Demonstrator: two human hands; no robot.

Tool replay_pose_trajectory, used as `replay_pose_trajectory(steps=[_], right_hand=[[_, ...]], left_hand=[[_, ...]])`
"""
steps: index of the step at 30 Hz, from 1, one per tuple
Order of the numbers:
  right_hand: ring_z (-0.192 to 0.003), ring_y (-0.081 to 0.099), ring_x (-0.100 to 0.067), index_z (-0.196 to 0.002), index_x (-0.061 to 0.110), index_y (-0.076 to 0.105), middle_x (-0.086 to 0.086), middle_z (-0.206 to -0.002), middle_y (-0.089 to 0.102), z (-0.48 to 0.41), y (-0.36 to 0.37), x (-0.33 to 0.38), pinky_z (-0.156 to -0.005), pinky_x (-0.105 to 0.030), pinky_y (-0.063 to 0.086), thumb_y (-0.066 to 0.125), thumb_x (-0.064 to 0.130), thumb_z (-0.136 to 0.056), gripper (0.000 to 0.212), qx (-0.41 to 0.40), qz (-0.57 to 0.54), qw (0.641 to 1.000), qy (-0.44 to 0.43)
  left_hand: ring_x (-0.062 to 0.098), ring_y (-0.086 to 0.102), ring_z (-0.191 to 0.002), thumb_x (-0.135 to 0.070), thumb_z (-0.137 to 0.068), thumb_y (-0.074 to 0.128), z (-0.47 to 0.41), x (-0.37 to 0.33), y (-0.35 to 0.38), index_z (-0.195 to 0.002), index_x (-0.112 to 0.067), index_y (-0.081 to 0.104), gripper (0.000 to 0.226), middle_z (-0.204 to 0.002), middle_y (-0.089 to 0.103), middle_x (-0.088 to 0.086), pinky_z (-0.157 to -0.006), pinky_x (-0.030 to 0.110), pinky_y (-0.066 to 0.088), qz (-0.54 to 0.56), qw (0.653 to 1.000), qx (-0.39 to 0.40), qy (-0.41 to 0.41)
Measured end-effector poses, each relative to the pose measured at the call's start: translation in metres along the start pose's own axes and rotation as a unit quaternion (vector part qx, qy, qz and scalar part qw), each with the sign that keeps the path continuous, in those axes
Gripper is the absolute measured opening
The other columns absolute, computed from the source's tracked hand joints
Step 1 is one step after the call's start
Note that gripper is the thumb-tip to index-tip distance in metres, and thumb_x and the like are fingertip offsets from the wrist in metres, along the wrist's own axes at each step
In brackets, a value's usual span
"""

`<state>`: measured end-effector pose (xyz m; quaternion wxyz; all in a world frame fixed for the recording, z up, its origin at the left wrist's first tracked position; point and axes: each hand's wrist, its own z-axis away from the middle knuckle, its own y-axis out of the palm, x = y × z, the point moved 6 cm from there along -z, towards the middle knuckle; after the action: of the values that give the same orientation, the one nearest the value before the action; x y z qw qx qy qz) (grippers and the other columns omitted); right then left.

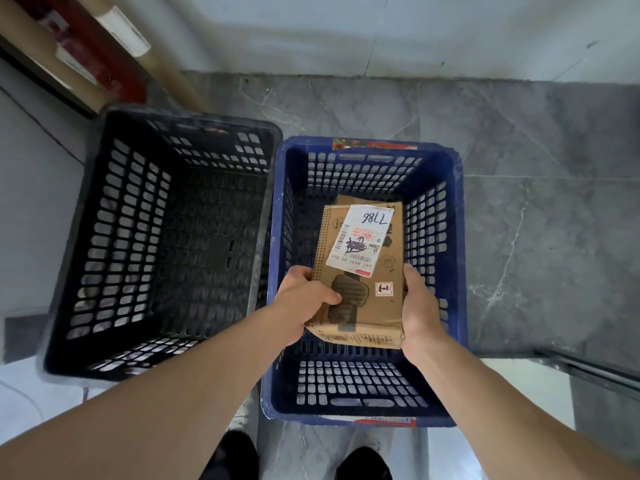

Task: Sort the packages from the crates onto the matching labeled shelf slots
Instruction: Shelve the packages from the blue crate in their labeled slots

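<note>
The sorting looks close to its end, judging by what the crates hold. The blue crate [346, 379] stands on the grey stone floor [519, 168], and only one cardboard package [367, 306] shows inside it. The rest of its perforated bottom is bare. The black crate [131, 220], touching the blue crate's left side, shows nothing inside at all. Both hands are on that one package, inside the blue crate and toward its near wall. The left hand [304, 303] grips the near left corner, with the thumb laid over the top face and the fingers curled under the edge. The right hand [420, 306] clasps the right side, with the palm against the edge and the fingers out of sight beneath. The near end of the package seems raised off the bottom. Whether its far end rests on the crate floor cannot be told from this angle. A white shipping label [360, 237] on the top face carries a handwritten four-digit number, upside down to the camera. That number is presumably what must be matched to a shelf slot. No shelf or slot label is in view, so how many packages already sit in place cannot be checked here. What looks left to do is to lift this package clear of the blue crate, read its number, carry it to the shelf and set it in the matching slot.
</note>
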<state>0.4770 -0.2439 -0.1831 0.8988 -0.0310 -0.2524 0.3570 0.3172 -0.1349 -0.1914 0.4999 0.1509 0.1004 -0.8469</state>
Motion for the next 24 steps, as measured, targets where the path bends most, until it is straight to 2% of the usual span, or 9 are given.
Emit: replay_pose_trajectory(steps=[4,10,12,14,16,18,21,22,24], right_hand=[[-0.086,0.077,-0.030,-0.072,0.029,0.080,-0.004,-0.087,0.081,0.012,0.005,0.012,-0.083,-0.045,0.061,0.041,0.054,-0.106,0.058,0.028,0.005,1.000,-0.010],[-0.096,0.075,-0.021,-0.105,0.031,0.074,0.006,-0.091,0.081,0.001,0.009,0.018,-0.087,-0.038,0.055,0.039,0.049,-0.109,0.039,0.033,0.022,0.998,-0.053],[-0.104,0.071,-0.018,-0.113,0.032,0.071,0.008,-0.103,0.080,-0.004,0.013,0.015,-0.085,-0.035,0.050,0.039,0.048,-0.109,0.036,0.034,0.045,0.996,-0.064],[-0.120,0.061,-0.018,-0.125,0.032,0.067,0.007,-0.128,0.070,-0.014,0.019,0.006,-0.094,-0.035,0.041,0.039,0.051,-0.108,0.038,0.050,0.075,0.994,-0.056],[-0.113,0.057,-0.016,-0.112,0.033,0.067,0.008,-0.123,0.065,-0.018,0.022,-0.004,-0.094,-0.035,0.039,0.042,0.045,-0.108,0.028,0.075,0.109,0.991,-0.036],[-0.104,0.057,-0.014,-0.102,0.032,0.065,0.005,-0.119,0.065,-0.023,0.024,-0.011,-0.094,-0.038,0.041,0.044,0.038,-0.109,0.022,0.091,0.129,0.987,-0.028],[-0.110,0.060,-0.016,-0.105,0.024,0.063,0.000,-0.126,0.065,-0.028,0.023,-0.012,-0.103,-0.043,0.039,0.053,0.032,-0.106,0.013,0.068,0.159,0.984,-0.043],[-0.124,0.057,-0.021,-0.122,0.020,0.062,-0.002,-0.140,0.061,-0.033,0.020,-0.010,-0.108,-0.044,0.037,0.059,0.032,-0.103,0.023,0.050,0.179,0.981,-0.063],[-0.142,0.047,-0.025,-0.156,0.021,0.039,-0.002,-0.157,0.049,-0.041,0.018,0.004,-0.118,-0.044,0.035,0.072,0.032,-0.093,0.072,0.022,0.248,0.958,-0.143]], left_hand=[[0.029,0.070,-0.097,0.003,-0.078,0.072,0.010,-0.011,-0.005,-0.121,-0.020,0.051,0.052,-0.109,0.070,0.008,-0.085,0.051,0.060,0.004,1.000,-0.002,0.007],[0.026,0.067,-0.102,0.005,-0.082,0.067,0.001,-0.015,-0.002,-0.126,-0.021,0.049,0.054,-0.111,0.068,0.005,-0.089,0.051,0.058,-0.007,0.999,-0.012,0.045],[0.022,0.064,-0.103,0.005,-0.085,0.064,-0.007,-0.015,0.002,-0.136,-0.025,0.047,0.061,-0.115,0.066,0.001,-0.079,0.043,0.057,-0.016,0.998,-0.010,0.052],[0.014,0.059,-0.095,0.002,-0.090,0.061,-0.014,-0.009,0.009,-0.143,-0.030,0.045,0.064,-0.114,0.064,-0.004,-0.065,0.032,0.044,-0.013,0.999,0.001,0.039],[0.008,0.054,-0.088,-0.001,-0.095,0.058,-0.020,0.002,0.014,-0.145,-0.030,0.045,0.059,-0.107,0.061,-0.008,-0.063,0.030,0.038,0.001,1.000,-0.003,0.012],[0.014,0.055,-0.091,-0.005,-0.098,0.056,-0.026,0.015,0.016,-0.150,-0.029,0.040,0.059,-0.106,0.058,-0.008,-0.075,0.036,0.047,0.017,0.999,-0.022,-0.018],[0.024,0.046,-0.104,-0.011,-0.098,0.056,-0.032,0.037,0.016,-0.155,-0.028,0.027,0.066,-0.104,0.049,-0.008,-0.095,0.047,0.045,0.071,0.993,-0.052,-0.073],[0.024,0.046,-0.101,-0.012,-0.098,0.056,-0.033,0.041,0.016,-0.152,-0.027,0.032,0.062,-0.101,0.050,-0.006,-0.092,0.045,0.045,0.083,0.992,-0.058,-0.082],[0.024,0.050,-0.093,-0.013,-0.097,0.057,-0.037,0.044,0.016,-0.140,-0.024,0.046,0.046,-0.101,0.055,0.000,-0.085,0.040,0.046,0.101,0.988,-0.068,-0.089]])
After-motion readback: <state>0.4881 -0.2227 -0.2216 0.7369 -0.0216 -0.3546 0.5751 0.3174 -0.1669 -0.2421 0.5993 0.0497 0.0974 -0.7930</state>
